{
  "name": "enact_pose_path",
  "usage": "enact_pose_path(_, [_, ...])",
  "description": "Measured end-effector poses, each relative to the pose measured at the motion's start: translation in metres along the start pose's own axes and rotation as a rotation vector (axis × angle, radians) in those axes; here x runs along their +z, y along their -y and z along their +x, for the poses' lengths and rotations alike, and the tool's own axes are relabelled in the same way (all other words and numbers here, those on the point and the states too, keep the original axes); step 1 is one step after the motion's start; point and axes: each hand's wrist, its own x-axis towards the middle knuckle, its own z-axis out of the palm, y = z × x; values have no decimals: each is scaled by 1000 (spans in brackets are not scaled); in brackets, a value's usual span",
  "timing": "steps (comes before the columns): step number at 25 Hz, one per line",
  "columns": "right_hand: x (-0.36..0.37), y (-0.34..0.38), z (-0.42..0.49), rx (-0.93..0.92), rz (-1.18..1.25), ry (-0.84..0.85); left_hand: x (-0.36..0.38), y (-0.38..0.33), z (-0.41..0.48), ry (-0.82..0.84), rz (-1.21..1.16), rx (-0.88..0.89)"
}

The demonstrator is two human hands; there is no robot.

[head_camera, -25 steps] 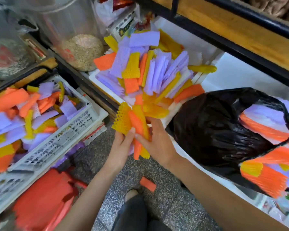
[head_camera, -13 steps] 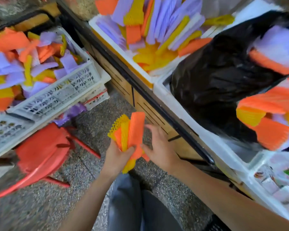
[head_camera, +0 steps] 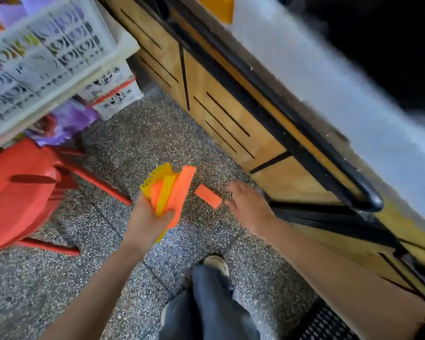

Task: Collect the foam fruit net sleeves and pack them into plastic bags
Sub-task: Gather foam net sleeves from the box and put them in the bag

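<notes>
Speckled terrazzo floor is seen from above, bordered on the right by a wooden cabinet front with a black frame. At upper left a white slatted crate is seen, with coloured foam showing blurred through its slats. A red plastic stool is set below it.

A bunch of orange and yellow foam net sleeves is gripped in the left hand, whose fingers are curled round its lower end while the upper ends fan out.

A single orange sleeve is seen lying flat on the floor, between the two hands. The right hand is held low just beside it, nothing held, its fingers straight and spread. Whether the sleeve is touched cannot be told.

A dark trouser leg and a shoe are seen below.
</notes>
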Motion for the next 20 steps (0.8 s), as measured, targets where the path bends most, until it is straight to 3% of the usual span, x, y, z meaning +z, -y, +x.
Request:
enact_pose_path(3, [79,-41,36,31,-235,34,26,59,33,-31,53,15])
enact_pose_path(7, [185,-77,90,92,-323,97,65,146,84,-17,121,8])
enact_pose_path(15, [338,-131,182,137,-195,117,133,253,167,-2,136,39])
enact_pose_path(20, [373,-144,200,205,-80,-25,152,273,188,5,142,40])
